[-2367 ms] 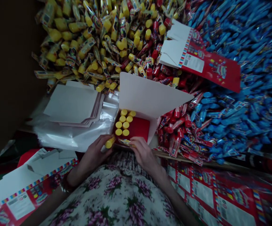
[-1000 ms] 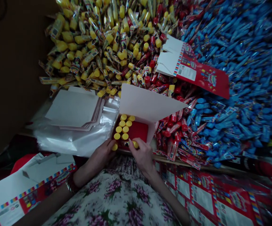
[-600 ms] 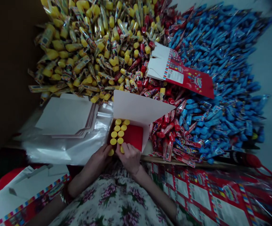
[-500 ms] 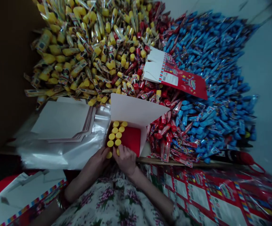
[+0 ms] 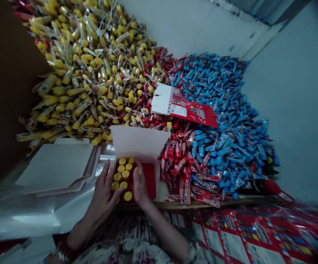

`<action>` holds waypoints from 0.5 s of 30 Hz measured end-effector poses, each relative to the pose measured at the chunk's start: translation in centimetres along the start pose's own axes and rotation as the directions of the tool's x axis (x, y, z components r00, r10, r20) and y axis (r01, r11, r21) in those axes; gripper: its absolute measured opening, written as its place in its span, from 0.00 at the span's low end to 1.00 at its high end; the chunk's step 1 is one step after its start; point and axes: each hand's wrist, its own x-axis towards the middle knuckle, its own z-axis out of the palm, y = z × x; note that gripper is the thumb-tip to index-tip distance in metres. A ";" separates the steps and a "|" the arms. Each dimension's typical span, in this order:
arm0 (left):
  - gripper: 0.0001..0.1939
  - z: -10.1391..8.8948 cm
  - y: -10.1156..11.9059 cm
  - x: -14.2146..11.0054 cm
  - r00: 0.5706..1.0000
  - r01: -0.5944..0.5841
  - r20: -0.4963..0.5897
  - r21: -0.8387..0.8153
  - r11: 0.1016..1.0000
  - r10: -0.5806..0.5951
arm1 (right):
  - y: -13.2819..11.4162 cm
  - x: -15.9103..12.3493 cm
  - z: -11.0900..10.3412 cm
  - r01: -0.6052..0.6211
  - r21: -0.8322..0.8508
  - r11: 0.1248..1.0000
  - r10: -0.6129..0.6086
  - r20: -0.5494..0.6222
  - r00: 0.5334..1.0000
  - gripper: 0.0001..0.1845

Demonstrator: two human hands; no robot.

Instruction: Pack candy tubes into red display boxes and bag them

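An open cardboard box (image 5: 151, 181) with a red inside stands in front of me, its white lid flap (image 5: 139, 143) raised at the back. Yellow-capped tubes (image 5: 125, 174) stand upright in two rows along its left part. My left hand (image 5: 102, 190) lies along the box's left side, fingers stretched out, the thumb reaching over the front caps. On the other side of the rows, my right hand (image 5: 140, 183) is flat inside the box with extended fingers beside the caps. Neither hand grips a tube.
Wrapped yellow-capped tubes (image 5: 87, 80) pile up behind, with red ones (image 5: 181, 154) and blue ones (image 5: 216, 88) to the right. A red printed carton (image 5: 194, 112) lies on the heap. White card sheets (image 5: 57, 165) rest on clear plastic (image 5: 46, 212) at left.
The view has shifted, lifting toward the wall. My hands have gone from pinching at the front tubes to lying open on both sides of the rows, the right one now deeper in the box.
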 end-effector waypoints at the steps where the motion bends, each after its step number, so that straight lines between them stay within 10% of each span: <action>1: 0.32 0.9 0.0 0.6 0.999 -0.038 0.006 0.051 0.998 0.038 | 0.2 0.0 0.7 0.048 -0.051 0.998 -0.047 0.021 0.999 0.25; 6: 0.31 5.0 -1.5 1.8 0.982 -0.188 0.025 0.109 0.976 0.187 | 0.7 -0.7 1.9 0.188 -0.424 0.886 -0.132 0.159 0.979 0.37; 10: 0.30 3.5 -1.1 1.2 0.995 -0.100 0.024 0.016 0.995 0.099 | 0.0 -1.0 -0.3 0.232 -0.336 0.913 -0.177 0.188 0.966 0.40; 15: 0.24 -1.1 3.4 2.3 0.986 -0.087 -0.146 -0.053 0.995 0.079 | 1.4 -1.6 -9.1 0.030 -0.088 0.996 -0.051 -0.238 0.970 0.17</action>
